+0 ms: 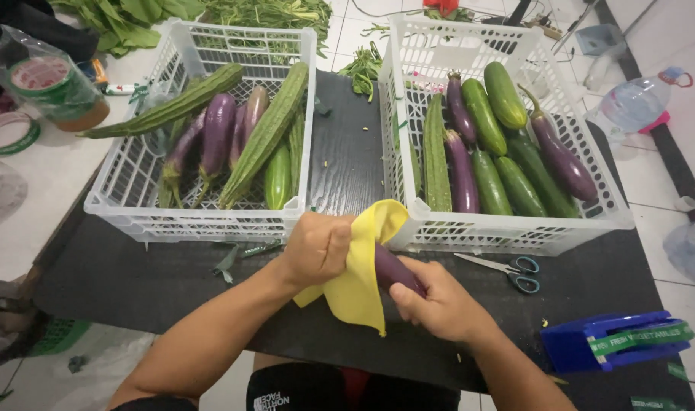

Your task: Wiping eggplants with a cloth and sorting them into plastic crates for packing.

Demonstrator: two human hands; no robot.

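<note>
From the head camera, the left hand was closed around a yellow cloth wrapped over a purple eggplant, which the right hand gripped above the black table, just before two white baskets of vegetables; scissors lay beside.

Two white crates, one scissors

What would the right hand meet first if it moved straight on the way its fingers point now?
Probably the yellow cloth and the left hand: the right hand, gripping a purple eggplant, points up-left towards them.
</note>
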